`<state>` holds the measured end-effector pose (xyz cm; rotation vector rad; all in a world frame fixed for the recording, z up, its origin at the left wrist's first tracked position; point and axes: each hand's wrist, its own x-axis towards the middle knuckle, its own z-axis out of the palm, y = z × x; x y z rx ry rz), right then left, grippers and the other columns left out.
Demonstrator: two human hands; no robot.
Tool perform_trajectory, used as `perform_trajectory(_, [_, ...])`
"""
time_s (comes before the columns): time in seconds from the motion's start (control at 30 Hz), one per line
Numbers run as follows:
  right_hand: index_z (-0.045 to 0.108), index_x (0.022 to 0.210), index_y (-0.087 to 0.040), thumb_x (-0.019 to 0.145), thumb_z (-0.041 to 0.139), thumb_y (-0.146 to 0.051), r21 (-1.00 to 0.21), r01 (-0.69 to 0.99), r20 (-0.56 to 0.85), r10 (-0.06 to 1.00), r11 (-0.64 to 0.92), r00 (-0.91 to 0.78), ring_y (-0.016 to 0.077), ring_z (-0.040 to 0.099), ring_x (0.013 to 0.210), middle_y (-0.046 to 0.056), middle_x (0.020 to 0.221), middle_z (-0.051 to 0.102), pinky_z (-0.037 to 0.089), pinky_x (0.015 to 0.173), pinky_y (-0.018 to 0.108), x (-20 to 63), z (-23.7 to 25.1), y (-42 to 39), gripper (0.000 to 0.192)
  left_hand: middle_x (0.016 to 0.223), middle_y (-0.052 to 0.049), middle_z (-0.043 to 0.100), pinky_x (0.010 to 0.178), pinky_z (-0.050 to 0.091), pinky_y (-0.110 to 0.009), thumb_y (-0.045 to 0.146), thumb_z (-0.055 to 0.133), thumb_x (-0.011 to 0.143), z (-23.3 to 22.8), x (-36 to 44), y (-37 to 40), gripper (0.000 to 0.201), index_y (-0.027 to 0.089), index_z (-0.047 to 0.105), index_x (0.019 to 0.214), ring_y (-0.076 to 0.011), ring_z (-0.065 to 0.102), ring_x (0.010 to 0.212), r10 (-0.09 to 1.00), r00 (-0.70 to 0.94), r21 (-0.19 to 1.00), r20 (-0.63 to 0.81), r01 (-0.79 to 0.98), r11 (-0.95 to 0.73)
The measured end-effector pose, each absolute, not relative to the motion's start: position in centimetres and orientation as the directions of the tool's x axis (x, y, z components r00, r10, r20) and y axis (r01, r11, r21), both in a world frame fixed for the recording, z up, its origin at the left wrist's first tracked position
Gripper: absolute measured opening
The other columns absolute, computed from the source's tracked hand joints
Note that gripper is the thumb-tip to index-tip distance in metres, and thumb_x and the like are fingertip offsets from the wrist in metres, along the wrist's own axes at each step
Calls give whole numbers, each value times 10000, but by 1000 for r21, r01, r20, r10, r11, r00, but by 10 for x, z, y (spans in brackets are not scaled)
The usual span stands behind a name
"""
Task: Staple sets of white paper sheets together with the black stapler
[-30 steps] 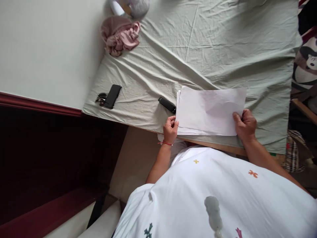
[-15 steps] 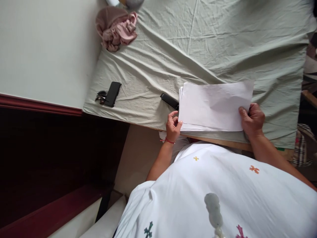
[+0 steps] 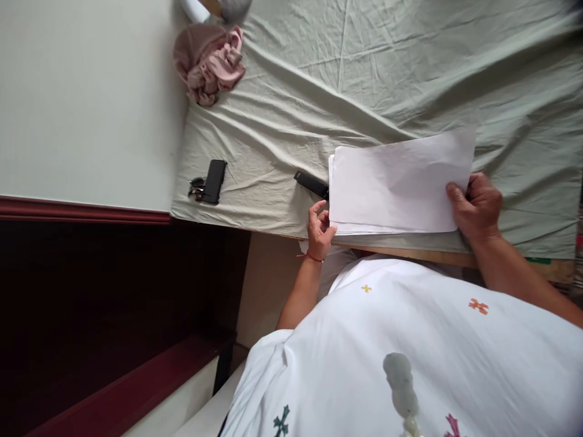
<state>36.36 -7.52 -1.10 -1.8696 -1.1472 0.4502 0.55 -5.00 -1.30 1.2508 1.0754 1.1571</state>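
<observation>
A stack of white paper sheets [image 3: 396, 188] lies along the near edge of the table, its layers slightly fanned at the left and lower edges. My left hand [image 3: 320, 230] pinches the stack's lower left corner, thumb on top. At the right edge, my right hand [image 3: 478, 206] is closed on the paper with its thumb on top and its fingers hidden beneath; that side is lifted a little. A black stapler-like object [image 3: 311, 183] lies just left of the stack, above my left hand, its right end against or under the paper.
A wrinkled pale green cloth [image 3: 282, 121] covers the table. On the left are a black phone [image 3: 214, 181] and a bunch of keys [image 3: 197, 189]. A crumpled pink cloth [image 3: 209, 64] lies at the far left corner, by a white wall [image 3: 91, 103].
My right hand has moved up and slightly right, raising the right side of the paper. My left hand keeps its hold on the corner. The camera view has shifted a little.
</observation>
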Motion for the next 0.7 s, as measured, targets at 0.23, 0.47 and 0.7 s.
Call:
perform_trajectory(0.23, [565, 821, -228, 790, 649, -441, -819, 537, 98, 872, -203, 480, 127, 413, 603, -51, 644, 495, 343, 612, 292, 362, -5, -74, 232, 939, 0, 627, 802, 469, -281, 306, 759, 752, -15, 13, -52, 677, 254, 453, 1354, -139, 602, 832, 999, -22, 998, 36, -54, -37])
perform_trajectory(0.47, [591, 855, -222, 788, 662, -466, -831, 521, 132, 842, -194, 523, 137, 430, 621, -31, 680, 533, 344, 622, 300, 368, -19, -74, 263, 913, -14, 671, 785, 481, -277, 342, 720, 851, -20, 18, -48, 559, 213, 469, 1333, -139, 638, 816, 996, -84, 985, 28, 171, -13])
perform_trajectory(0.7, [570, 822, -225, 779, 660, -457, -831, 519, 110, 856, -200, 505, 134, 428, 607, -38, 659, 514, 352, 620, 305, 364, -8, -74, 252, 890, -8, 691, 747, 471, -261, 280, 733, 810, -16, 17, -46, 568, 197, 509, 1326, -132, 635, 776, 996, -86, 994, -15, 103, 24])
